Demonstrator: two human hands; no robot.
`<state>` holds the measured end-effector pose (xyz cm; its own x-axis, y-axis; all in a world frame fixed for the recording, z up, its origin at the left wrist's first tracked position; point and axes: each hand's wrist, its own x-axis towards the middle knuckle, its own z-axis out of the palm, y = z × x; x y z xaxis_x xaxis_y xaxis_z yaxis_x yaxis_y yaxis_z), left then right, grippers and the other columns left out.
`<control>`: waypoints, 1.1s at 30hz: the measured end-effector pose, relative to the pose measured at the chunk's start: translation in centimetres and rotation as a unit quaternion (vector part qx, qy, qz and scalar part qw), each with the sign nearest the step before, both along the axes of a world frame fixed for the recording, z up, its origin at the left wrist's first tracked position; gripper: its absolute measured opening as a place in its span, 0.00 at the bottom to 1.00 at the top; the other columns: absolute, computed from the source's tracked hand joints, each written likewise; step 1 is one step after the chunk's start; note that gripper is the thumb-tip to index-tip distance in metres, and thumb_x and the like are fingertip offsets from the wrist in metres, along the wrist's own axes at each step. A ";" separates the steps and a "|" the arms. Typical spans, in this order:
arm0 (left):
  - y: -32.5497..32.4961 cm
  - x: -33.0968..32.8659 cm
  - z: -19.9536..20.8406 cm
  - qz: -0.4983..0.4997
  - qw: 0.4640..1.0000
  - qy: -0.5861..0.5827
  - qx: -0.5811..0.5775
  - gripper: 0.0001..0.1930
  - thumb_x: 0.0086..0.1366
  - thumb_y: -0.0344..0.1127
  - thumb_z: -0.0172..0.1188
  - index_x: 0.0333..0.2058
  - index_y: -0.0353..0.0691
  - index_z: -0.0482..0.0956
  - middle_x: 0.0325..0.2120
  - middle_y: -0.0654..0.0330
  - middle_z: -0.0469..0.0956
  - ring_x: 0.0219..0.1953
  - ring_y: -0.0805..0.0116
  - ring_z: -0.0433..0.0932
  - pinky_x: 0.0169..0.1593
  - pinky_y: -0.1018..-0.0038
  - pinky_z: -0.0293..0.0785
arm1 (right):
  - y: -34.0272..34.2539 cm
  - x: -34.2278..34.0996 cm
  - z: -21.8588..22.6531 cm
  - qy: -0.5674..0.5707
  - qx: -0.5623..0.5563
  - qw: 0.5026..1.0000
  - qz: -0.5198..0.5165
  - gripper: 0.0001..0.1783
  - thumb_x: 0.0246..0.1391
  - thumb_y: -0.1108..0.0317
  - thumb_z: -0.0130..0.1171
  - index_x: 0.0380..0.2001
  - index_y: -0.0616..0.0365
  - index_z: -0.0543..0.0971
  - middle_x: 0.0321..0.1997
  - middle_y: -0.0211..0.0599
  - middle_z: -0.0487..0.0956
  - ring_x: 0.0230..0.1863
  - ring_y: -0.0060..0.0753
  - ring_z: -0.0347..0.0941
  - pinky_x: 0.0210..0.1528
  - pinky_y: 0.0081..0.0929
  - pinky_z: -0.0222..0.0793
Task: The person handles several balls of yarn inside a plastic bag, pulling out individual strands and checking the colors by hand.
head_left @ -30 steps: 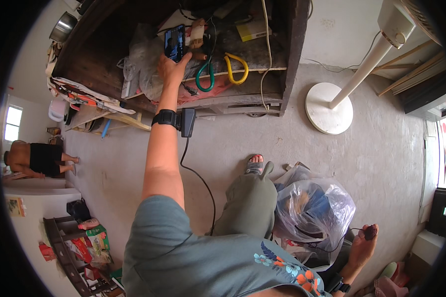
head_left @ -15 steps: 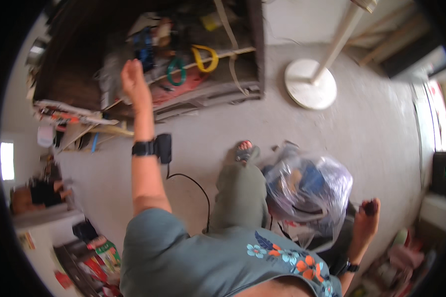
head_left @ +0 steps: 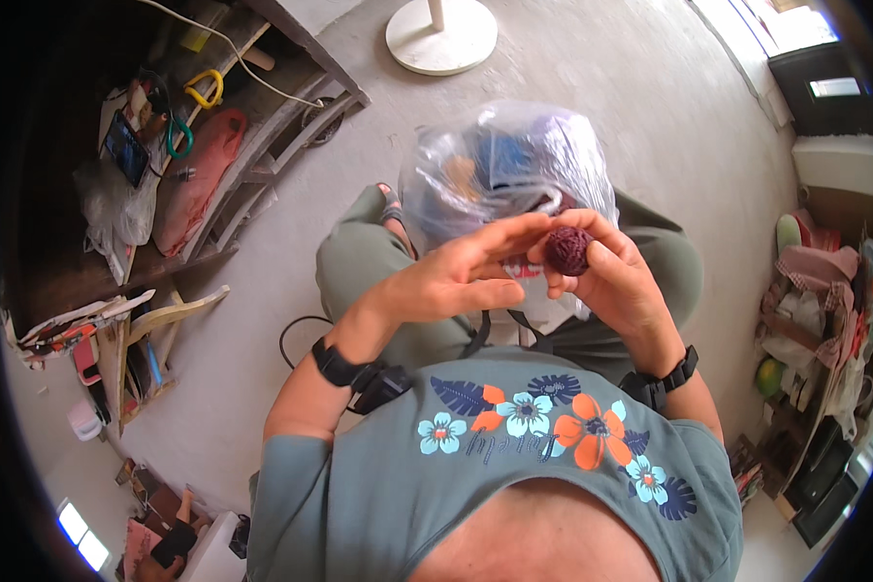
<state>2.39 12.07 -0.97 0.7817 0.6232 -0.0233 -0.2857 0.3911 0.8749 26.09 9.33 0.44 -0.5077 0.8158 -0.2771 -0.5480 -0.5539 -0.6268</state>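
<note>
Right hand (head_left: pixel 623 272) grips the dark-red ball (head_left: pixel 567 251), before the plastic bag (head_left: pixel 504 160); left hand (head_left: pixel 451 276) extends uncurled alongside, contact unclear. Step appears to be two-handed handling; next move calls for steady hold.

Far side of dark red ball (head_left: pixel 566 251) hidden in right grip (head_left: pixel 619 281); we cannot tell if left grip (head_left: pixel 446 276) touches it; contents of clear plastic bag (head_left: pixel 504 165) obscured by creases; phone screen (head_left: pixel 126 147) too small for us to read; white stand's pole (head_left: pixel 436 14) cut off by top edge; distant person (head_left: pixel 172 546) partly lost at lower rim
</note>
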 end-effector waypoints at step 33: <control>-9.5 2.9 -0.8 0.051 0.957 0.206 0.198 0.10 0.66 0.31 0.58 0.42 0.33 0.80 0.33 0.64 0.76 0.35 0.75 0.72 0.40 0.76 0.70 | -8.8 0.9 0.1 -0.078 -0.009 0.991 -0.105 0.14 0.59 0.69 0.60 0.45 0.61 0.71 0.41 0.40 0.77 0.37 0.27 0.77 0.41 0.26 0.76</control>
<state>5.30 2.60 -1.72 0.6914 0.7198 -0.0624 0.0964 -0.0063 0.9953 27.00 0.58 0.58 -0.2778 0.8932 -0.3536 -0.5499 -0.4497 -0.7038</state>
